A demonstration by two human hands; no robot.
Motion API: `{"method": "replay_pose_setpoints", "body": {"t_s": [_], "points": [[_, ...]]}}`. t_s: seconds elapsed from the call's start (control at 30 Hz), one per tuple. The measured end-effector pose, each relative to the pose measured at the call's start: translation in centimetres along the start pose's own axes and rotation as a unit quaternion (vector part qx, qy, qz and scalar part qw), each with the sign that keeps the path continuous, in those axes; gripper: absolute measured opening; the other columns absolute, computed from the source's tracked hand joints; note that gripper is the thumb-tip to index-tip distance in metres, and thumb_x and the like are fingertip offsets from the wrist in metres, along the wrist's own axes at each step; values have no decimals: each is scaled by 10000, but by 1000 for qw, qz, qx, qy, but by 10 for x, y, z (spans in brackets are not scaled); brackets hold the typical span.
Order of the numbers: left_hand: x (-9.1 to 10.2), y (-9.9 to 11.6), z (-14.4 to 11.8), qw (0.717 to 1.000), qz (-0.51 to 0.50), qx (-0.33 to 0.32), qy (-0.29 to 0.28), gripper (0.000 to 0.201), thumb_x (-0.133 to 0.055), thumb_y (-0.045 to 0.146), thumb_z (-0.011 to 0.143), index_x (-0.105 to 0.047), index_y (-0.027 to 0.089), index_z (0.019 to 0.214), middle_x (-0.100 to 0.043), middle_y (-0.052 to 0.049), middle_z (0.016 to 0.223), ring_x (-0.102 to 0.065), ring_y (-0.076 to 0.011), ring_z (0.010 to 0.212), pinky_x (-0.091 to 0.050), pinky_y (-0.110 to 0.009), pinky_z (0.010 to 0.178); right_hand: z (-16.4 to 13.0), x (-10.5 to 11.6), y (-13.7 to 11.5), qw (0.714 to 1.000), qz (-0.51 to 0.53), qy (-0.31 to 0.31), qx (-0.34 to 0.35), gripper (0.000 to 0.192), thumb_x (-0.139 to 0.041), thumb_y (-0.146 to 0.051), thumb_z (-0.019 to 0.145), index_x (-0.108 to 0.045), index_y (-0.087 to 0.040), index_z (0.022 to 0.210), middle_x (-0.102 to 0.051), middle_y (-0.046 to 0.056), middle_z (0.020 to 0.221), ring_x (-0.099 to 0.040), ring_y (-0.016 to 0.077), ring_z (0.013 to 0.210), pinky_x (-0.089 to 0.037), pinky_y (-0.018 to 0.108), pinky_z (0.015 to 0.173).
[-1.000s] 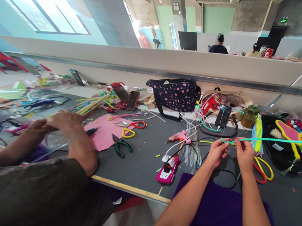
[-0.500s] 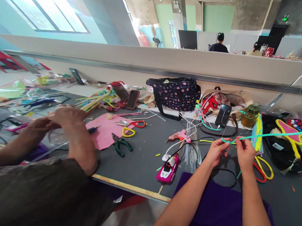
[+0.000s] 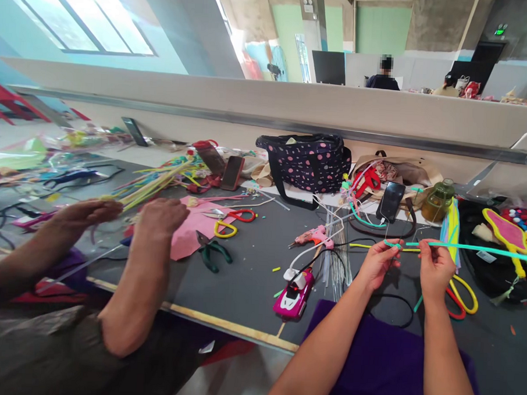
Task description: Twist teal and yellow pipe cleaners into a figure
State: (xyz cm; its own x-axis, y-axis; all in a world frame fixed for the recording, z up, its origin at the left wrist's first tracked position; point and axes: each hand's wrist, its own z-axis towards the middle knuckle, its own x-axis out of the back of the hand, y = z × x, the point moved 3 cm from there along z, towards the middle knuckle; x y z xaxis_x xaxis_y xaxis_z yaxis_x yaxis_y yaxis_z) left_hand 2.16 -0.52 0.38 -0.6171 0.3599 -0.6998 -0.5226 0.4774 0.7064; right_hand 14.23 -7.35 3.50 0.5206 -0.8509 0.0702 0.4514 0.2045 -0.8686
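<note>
My left hand is closed, pinching a short, bent teal pipe cleaner with thin wire ends standing up from it. Just to its right, my right hand grips a long teal pipe cleaner between thumb and fingers. Its tip points toward the left hand, and its length runs off past the right edge of the view. A small gap shows between the two teal pieces. Behind my hands, a yellow stick lies on the table.
Scissors lie beside my right wrist. Left of my arms are a pink glue gun, a magenta power strip and green-handled pliers. A co-worker's hands work at the left. A phone and glass jar stand behind.
My right hand has shifted slightly right with the long pipe cleaner, opening a gap from the piece in my left hand. The co-worker's hands have moved apart.
</note>
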Motion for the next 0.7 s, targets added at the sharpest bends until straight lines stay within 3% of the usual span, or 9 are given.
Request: {"method": "replay_pose_setpoints", "body": {"t_s": [0.5, 0.7], "points": [[-2, 3, 0, 999, -36, -17, 6, 346, -837, 209, 578, -702, 135, 888, -681, -53, 933, -604, -98, 634, -519, -266, 622, 0, -6, -3, 999, 24, -43, -14, 316, -638, -487, 781, -604, -174, 797, -608, 11, 671, -563, 138, 537, -468, 264, 511], [-4, 3, -1, 1000, -2, -17, -8, 343, -844, 235, 569, -695, 122, 856, -674, -52, 842, -607, -116, 635, -525, -281, 624, -2, -11, -7, 996, 27, -81, -22, 279, -650, -452, 778, -607, -176, 792, -648, 30, 750, -608, 157, 639, -488, 272, 586]]}}
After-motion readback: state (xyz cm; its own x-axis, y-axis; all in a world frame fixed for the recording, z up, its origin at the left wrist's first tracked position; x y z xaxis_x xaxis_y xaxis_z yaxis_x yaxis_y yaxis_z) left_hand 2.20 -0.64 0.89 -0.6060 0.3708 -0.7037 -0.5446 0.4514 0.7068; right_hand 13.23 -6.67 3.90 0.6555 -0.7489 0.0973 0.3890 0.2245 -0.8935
